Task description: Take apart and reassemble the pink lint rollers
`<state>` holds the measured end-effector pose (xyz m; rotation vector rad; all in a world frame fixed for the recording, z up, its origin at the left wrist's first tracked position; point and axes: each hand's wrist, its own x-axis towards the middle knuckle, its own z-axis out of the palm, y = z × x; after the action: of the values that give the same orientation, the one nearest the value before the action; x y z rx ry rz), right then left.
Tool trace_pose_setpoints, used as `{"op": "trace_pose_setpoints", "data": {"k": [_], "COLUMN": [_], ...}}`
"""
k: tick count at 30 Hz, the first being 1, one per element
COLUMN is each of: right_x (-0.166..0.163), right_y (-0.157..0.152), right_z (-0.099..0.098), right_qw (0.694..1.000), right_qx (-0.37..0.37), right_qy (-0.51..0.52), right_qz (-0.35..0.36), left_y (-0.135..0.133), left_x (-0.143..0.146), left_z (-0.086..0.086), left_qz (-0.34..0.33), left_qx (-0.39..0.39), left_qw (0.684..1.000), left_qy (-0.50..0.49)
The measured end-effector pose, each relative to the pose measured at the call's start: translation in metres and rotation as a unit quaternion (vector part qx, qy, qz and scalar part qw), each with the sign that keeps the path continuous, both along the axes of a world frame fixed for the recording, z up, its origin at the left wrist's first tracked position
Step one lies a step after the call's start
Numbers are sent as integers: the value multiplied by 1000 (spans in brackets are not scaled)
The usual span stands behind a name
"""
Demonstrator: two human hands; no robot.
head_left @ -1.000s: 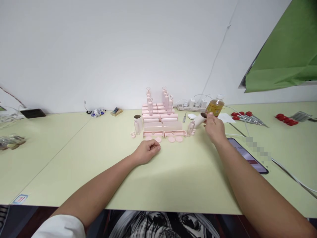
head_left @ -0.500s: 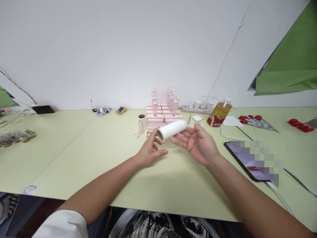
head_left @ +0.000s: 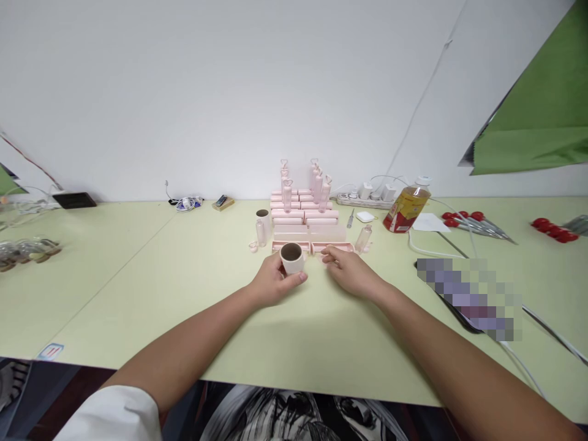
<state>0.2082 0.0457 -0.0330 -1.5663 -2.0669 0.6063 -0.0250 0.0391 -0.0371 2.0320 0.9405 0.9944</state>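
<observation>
Left hand [head_left: 267, 283] has thumb and fingers wrapped round the white roll [head_left: 293, 266], its hollow end facing us! Right hand [head_left: 353, 274], at three o'clock from it, half-curls by the pink tray [head_left: 345, 247], can't tell if it grips anything; out at eleven, a second roll [head_left: 267, 229] stands upright; at two, the drinks bottle [head_left: 407, 210]

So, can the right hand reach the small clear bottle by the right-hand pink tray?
Probably yes: the small clear bottle is close beyond the right hand, with only bare tabletop visible between them.
</observation>
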Motion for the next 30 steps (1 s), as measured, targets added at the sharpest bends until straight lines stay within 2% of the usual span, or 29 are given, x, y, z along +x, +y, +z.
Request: {"op": "trace_pose_setpoints", "data": {"k": [3, 8, 13, 18, 21, 24, 27, 30], "right_x": [-4, -11, -15, -19, -20, -20, -22, -28], "right_y": [-5, -9, -10, -13, -13, -13, -17, -24], "right_z": [3, 3, 0, 7, 12, 16, 19, 19], "right_qw": [999, 995, 993, 993, 998, 993, 956, 914], "right_qx": [-3, 42, 9, 10, 36, 62, 50, 73], "right_qy": [-27, -89, -116, -113, -39, 98, 286, 398], "right_qz": [19, 9, 19, 37, 20, -31, -43, 10], "left_y": [6, 7, 6, 6, 5, 6, 6, 5], "left_x": [0, 2, 1, 1, 1, 0, 0, 1], "left_z": [-4, -3, -4, -4, -3, -4, -5, -4], "left_qz": [10, -10, -46, -69, -71, -68, -70, -88], "left_qx": [-14, -18, -46, -43, -45, -45, -45, -37], "left_qw": [1000, 1000, 997, 995, 995, 994, 993, 991], "left_qy": [-1, 18, 34, 57, 62, 71, 82, 90]}}
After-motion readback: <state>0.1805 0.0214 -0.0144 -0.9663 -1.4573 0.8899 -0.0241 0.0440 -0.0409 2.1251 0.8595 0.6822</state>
